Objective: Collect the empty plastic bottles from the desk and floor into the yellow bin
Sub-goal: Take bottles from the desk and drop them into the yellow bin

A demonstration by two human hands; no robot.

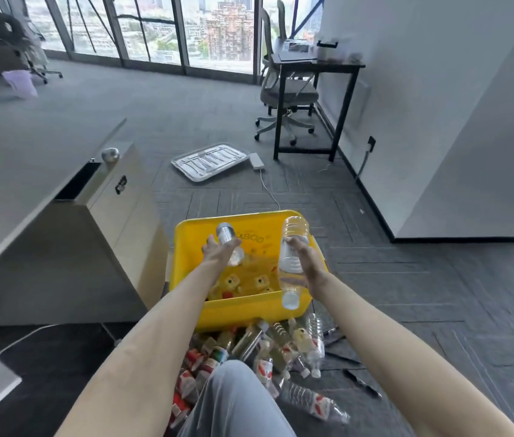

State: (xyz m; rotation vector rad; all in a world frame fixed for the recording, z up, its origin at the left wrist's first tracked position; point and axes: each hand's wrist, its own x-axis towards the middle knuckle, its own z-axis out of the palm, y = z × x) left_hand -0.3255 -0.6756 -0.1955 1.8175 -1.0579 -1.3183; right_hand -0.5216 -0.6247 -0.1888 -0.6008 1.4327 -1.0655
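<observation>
The bin point(243, 307) sits on the floor point(407, 294), right of the table point(28, 171). Bottles point(268, 345) lie heaped before it, more inside. Behind lies a tray point(208, 160); a chair point(284, 96) stands farther back.

The yellow bin point(236, 305) is open on top, with room above the bottles inside point(249, 283). The bottle heap point(262, 351) crowds the floor point(422, 294) before it; the cabinet point(117, 222) flanks its left.

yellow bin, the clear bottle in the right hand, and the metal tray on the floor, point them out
yellow bin point(249, 309): head view, on its near front wall.
clear bottle point(293, 247): head view, on its ribbed body, above the gripping fingers.
metal tray point(210, 162): head view, on its flat middle.
</observation>
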